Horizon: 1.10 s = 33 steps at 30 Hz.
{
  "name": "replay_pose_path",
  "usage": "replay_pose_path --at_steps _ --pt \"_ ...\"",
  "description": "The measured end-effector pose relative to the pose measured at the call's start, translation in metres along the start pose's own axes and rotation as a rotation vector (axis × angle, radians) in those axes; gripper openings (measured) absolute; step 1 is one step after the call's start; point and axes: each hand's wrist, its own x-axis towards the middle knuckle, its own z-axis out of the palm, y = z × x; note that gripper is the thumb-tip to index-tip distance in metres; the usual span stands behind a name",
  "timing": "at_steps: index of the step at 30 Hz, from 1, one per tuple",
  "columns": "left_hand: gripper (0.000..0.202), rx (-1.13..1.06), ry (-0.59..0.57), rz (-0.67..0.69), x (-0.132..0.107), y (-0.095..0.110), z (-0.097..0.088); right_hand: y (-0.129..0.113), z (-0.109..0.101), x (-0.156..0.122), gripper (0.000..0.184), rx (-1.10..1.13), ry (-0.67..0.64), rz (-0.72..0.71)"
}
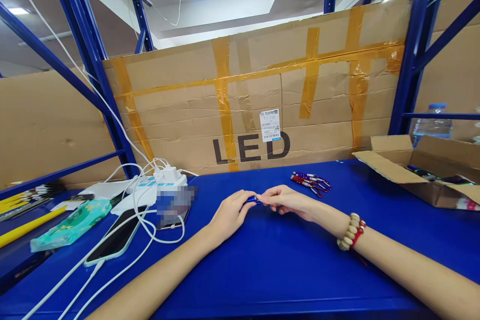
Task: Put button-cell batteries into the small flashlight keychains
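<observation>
Landmark for all positions: the pile of pens [311, 183] on the blue bench [240, 280].

The left hand [231, 214] is to the left of the pile and slightly nearer the wearer. It is mostly closed, palm down, with thumb and fingers gripping a slim blue item [252, 199]. Much of the item is covered by the fingers; its exact type cannot be confirmed. The visible part is glossy and lies to the left of the pile, well apart from it.

The right hand [288, 201] is between the blue item and the pile's near side, touching neither the pens nor the bench as far as can be seen. Its thumb and index finger are closed in a pinch at the item's right end; the remaining fingers are loosely curled. What lies between the pinching fingertips is hidden. A beaded bracelet [348, 232] with a red cord is on the right wrist.

The pile contains red and blue-violet pens, loosely overlapping. To its right is an open cardboard carton [390, 168]. Behind it stands a taped cardboard panel [180, 115] marked "LED". Far to its left are a white power strip [176, 181] and a phone [116, 237].
</observation>
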Motion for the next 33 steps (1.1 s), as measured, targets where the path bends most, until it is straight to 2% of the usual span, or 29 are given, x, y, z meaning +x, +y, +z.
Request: replay_pose_path --at_steps 7,13,18,22,27,29,33 --pt "0.028 -0.040 -0.033 0.037 -0.003 0.003 0.002 0.006 -0.006 0.002 0.035 -0.058 -0.040 -0.042" --pt "0.034 0.026 0.013 0.091 -0.006 0.002 0.006 0.000 0.002 -0.003 0.032 0.042 -0.069 0.048" --pt "0.029 0.054 0.024 0.101 -0.005 0.001 0.006 -0.004 0.010 -0.006 0.030 0.101 -0.029 0.135" --pt "0.023 0.049 0.026 0.006 -0.001 0.000 0.007 -0.002 0.009 -0.001 0.035 -0.044 0.053 -0.008" --pt "0.022 0.001 -0.010 -0.103 0.004 -0.004 0.008 0.003 0.002 0.008 0.035 -0.382 0.332 -0.411" --pt "0.022 -0.013 -0.013 -0.118 0.004 -0.005 0.007 0.005 0.001 0.009 0.032 -0.461 0.364 -0.505" --pt "0.022 -0.022 -0.018 -0.092 0.003 -0.004 0.006 0.009 0.001 0.010 0.028 -0.593 0.342 -0.580"
